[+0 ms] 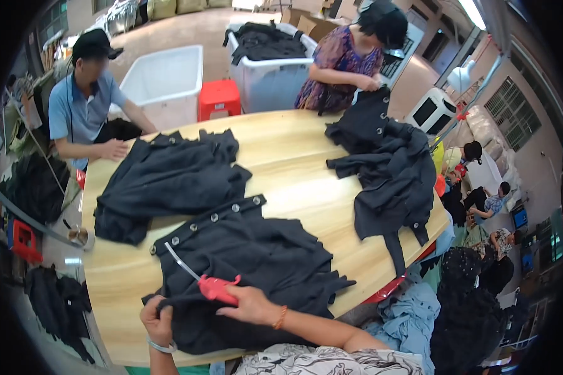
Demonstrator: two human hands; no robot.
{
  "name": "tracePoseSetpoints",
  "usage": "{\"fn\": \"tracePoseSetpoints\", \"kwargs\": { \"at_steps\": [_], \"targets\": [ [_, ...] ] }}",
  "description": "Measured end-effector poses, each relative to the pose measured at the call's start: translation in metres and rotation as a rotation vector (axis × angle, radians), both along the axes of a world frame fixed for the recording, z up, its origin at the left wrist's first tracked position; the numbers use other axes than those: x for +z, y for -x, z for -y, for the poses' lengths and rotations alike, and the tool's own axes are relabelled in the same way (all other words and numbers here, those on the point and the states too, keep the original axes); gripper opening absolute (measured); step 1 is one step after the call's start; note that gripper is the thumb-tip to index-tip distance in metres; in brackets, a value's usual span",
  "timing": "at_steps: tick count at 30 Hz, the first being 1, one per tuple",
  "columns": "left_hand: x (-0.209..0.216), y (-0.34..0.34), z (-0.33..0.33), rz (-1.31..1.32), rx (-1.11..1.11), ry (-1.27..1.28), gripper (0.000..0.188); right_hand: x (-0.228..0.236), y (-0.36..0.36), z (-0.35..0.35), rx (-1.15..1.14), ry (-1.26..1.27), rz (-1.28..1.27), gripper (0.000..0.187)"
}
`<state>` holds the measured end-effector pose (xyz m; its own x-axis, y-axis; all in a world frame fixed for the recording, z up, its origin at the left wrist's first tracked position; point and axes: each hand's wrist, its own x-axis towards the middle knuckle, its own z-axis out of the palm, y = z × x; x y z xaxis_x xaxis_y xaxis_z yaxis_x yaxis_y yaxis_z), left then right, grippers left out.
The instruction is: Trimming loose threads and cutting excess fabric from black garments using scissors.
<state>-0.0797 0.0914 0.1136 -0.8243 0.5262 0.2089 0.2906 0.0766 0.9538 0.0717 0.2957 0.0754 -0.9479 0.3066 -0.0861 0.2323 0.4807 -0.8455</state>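
Observation:
Spread on the table in front of me is a black garment (244, 250) with a row of silver ring-shaped fittings along its upper left edge. At its lower left corner, my left hand (158, 320) is closed on the cloth, fingers curled round the edge. My right hand (253, 305) grips a red-handled tool (218, 289) with a long, thin, pale strip pointing up and left over the garment. The tool's exact kind is unclear.
Other black garments lie on the wooden table (288, 140) at left (175, 178) and right (394, 169). One person (87, 94) stands far left; another (347, 65) at the far side handles black cloth. White bins (162, 75) and a red stool (219, 100) stand behind.

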Motion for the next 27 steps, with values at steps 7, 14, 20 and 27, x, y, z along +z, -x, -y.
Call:
{"fn": "tracePoseSetpoints", "kwargs": {
  "at_steps": [7,14,20,27],
  "targets": [
    [0.005,0.01,0.008,-0.024,0.078,-0.136,0.014,-0.005,0.004,-0.016,-0.038,-0.219,0.167,0.032],
    [0.0,-0.001,0.049,0.243,0.189,-0.295,0.017,0.021,-0.096,-0.09,-0.296,-0.418,0.309,0.036],
    [-0.002,-0.005,0.089,0.362,0.094,-0.04,0.022,0.136,-0.149,-0.134,-0.045,-0.259,0.207,0.042],
    [-0.096,0.031,0.082,0.08,0.137,0.485,0.022,0.028,-0.087,-0.188,-0.048,-0.667,0.396,0.022]
  ]
}}
